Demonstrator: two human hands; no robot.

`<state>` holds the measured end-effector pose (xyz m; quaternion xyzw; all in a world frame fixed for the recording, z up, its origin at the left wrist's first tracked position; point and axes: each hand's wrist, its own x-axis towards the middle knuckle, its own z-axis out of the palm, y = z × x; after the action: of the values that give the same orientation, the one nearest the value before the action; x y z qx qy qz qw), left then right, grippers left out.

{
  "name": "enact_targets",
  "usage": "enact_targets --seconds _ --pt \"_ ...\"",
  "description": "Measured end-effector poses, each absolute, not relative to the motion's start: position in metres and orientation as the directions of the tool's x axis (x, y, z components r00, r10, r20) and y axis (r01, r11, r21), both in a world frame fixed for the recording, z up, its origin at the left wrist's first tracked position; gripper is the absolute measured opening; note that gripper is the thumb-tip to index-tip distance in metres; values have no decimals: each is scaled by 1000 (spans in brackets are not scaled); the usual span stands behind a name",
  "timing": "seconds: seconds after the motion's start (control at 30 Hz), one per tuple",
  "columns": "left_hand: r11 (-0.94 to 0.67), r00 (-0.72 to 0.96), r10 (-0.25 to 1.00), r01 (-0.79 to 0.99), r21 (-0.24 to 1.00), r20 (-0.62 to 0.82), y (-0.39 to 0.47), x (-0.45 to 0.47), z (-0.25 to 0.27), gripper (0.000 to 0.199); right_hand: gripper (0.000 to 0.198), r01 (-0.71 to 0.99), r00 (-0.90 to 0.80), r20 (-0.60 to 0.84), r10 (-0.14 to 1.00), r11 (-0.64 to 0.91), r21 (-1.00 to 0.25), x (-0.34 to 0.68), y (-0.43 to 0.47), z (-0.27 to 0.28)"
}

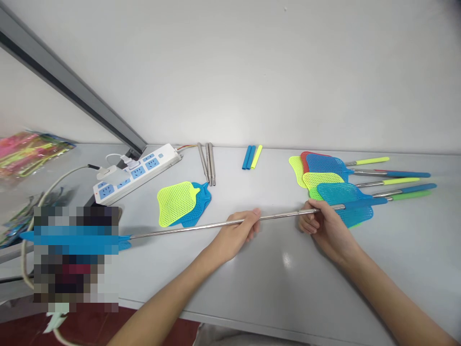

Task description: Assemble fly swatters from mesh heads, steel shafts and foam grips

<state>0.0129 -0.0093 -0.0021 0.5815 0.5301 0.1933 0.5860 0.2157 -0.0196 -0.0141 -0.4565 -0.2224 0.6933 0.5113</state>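
A blue fly swatter (201, 226) with its telescopic metal rod drawn out long lies across both hands above the table. My left hand (239, 231) is closed round the middle of the rod. Closer to the blue grip, my right hand (319, 221) pinches the rod's thicker end. The swatter's blue head reaches far left, partly covered by a pixelated patch. Beyond my left hand lie a yellow swatter head (176, 204) and blue heads (201, 204) partly under it. Right of my right hand is a pile of swatters (342, 192) in blue, yellow, green and red.
Several metal rods (211, 163) and three grip sleeves (252, 157), two blue and one yellow, lie near the wall. A white power strip (139, 174) with plugs and cables stands at left. Bagged colourful items (29, 151) lie beyond the partition (72, 77). The table edge (216, 321) runs along the front.
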Motion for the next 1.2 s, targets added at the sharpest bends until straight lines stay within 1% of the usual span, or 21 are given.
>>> enact_targets --seconds 0.53,0.83,1.03,1.2 --pt "231 379 838 405 885 -392 -11 12 -1 47 37 -508 -48 -415 908 -380 -773 214 -20 -12" --pt "215 403 833 396 893 -380 -12 10 -2 43 37 -514 -48 -415 909 -379 -770 215 -19 -12" --pt "261 401 828 345 902 -393 -9 11 -2 45 36 -511 -45 -416 908 -379 -771 214 -20 -14" --pt "298 456 805 240 924 -379 -5 12 3 48 36 -513 -37 -424 905 -381 -769 213 -21 -16"
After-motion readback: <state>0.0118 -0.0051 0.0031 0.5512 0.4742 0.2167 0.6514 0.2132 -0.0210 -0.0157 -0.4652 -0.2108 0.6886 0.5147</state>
